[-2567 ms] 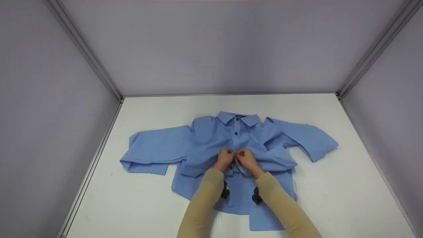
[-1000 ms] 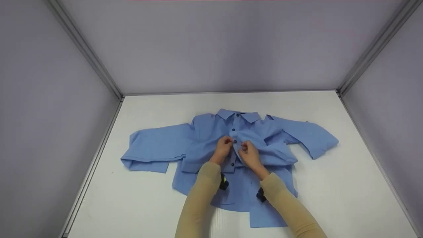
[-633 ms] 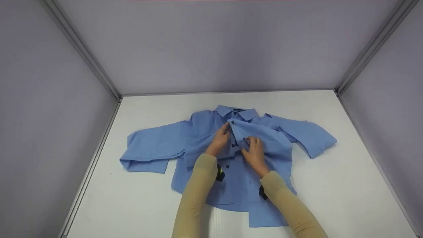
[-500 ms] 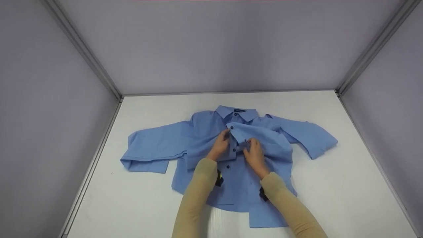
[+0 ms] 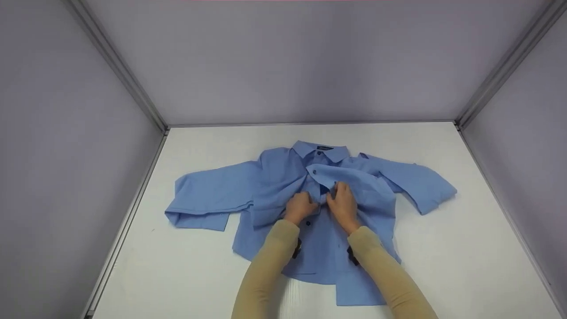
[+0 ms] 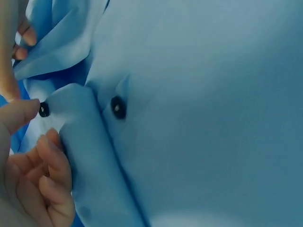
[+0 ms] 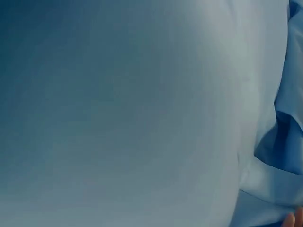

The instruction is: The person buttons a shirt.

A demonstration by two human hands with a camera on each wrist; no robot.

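Note:
A blue collared shirt (image 5: pixel 274 177) lies spread on a white table, with dark buttons down its front. My left hand (image 5: pixel 301 207) pinches the front strip below the chest; in the left wrist view its thumb is right at a dark button (image 6: pixel 44 109) and its other fingers (image 6: pixel 57 163) curl at the strip's edge. My right hand (image 5: pixel 343 204) grips the opposite front edge, a little to the right. Between the hands the front gapes, with a folded-over flap bearing another button (image 5: pixel 314 172) above. The right wrist view shows mostly blurred cloth, with fingertips (image 7: pixel 289 220) in the corner.
The left sleeve (image 5: pixel 208 190) and right sleeve (image 5: pixel 418 186) are stretched out to the sides. Grey walls (image 5: pixel 283 62) enclose the white table (image 5: pixel 177 274) at the back and both sides. A dark collar label (image 5: pixel 325 148) shows at the neck.
Both hands first met at the front strip, then parted, and the front flap folded over to the right. Over the last half second my left hand has moved down to the lower strip.

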